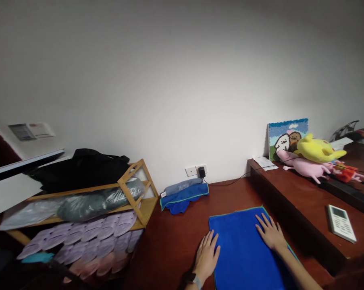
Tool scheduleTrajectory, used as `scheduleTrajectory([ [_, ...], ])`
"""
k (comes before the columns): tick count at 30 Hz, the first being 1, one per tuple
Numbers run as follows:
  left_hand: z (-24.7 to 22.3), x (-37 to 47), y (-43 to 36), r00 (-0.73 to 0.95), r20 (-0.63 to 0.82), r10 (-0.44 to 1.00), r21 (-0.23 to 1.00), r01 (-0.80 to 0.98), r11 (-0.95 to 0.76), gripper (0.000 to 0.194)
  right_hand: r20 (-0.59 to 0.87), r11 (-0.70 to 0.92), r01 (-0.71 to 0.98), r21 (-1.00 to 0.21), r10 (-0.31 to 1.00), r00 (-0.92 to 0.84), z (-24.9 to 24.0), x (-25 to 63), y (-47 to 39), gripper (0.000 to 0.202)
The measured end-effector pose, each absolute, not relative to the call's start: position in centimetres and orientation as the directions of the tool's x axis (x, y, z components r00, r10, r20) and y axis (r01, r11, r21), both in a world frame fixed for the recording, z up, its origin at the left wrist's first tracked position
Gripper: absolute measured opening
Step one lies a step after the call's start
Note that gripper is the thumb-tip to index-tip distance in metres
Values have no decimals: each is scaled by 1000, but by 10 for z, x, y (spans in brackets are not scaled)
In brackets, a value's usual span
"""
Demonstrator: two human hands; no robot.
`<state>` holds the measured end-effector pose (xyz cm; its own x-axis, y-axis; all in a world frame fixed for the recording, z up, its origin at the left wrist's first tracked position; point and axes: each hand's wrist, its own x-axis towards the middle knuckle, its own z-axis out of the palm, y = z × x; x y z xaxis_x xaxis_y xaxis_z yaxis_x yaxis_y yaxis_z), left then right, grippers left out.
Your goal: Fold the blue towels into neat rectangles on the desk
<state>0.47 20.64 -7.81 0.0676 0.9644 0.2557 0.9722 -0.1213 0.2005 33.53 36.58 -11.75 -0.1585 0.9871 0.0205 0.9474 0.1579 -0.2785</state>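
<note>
A blue cloth [242,245] with green edging is spread flat on the reddish-brown wooden surface [175,237]. My left hand [206,255] rests at the cloth's left edge, fingers stretched out and partly over it. A watch [194,278] is on that wrist. On the cloth's upper right part lies my right hand [271,233], palm down with its fingers spread. Neither hand grips anything. The near end of the cloth runs out of view. Farther back, against the wall, another blue cloth [184,197] lies crumpled beneath a rolled grey-blue cloth [183,186].
A raised wooden ledge [308,205] on the right bears plush toys [305,165], a picture [287,139] and a white remote control [341,222]. A black adapter [201,172] is plugged in at the wall. Left stands a wooden rack [148,209] with lilac clogs [88,231] and a black bag [85,169].
</note>
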Motion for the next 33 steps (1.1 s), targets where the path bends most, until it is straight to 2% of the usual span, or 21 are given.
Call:
scheduleTrajectory([
  [4,-88,6,217,91,234,968,151,980,-129,53,79,153,958,-243,987,-138,-135,341,382,65],
  [9,-77,10,235,76,181,981,152,983,-104,52,7,101,973,-206,995,-102,-105,338,399,64],
  [11,-76,-5,232,32,165,986,146,988,-57,53,44,75,979,-188,997,-68,-92,324,384,63],
  [13,-78,-33,222,-39,167,985,124,992,18,54,149,138,968,-210,983,-108,-86,303,355,62],
  [16,-83,-95,196,-180,160,971,62,983,173,53,255,345,895,-284,926,-277,-92,266,303,61],
  [18,-85,-136,179,-268,150,952,6,963,270,53,207,383,867,-319,921,-331,-99,245,280,64],
  [21,-87,-179,161,-329,153,932,-40,940,339,54,125,352,878,-326,936,-329,-109,228,275,66],
  [25,-93,-194,154,-328,172,929,-4,943,333,54,126,332,901,-280,943,-308,-111,217,312,65],
  [33,-101,-197,154,-310,197,930,39,950,309,54,13,333,921,-205,941,-337,-96,190,430,64],
])
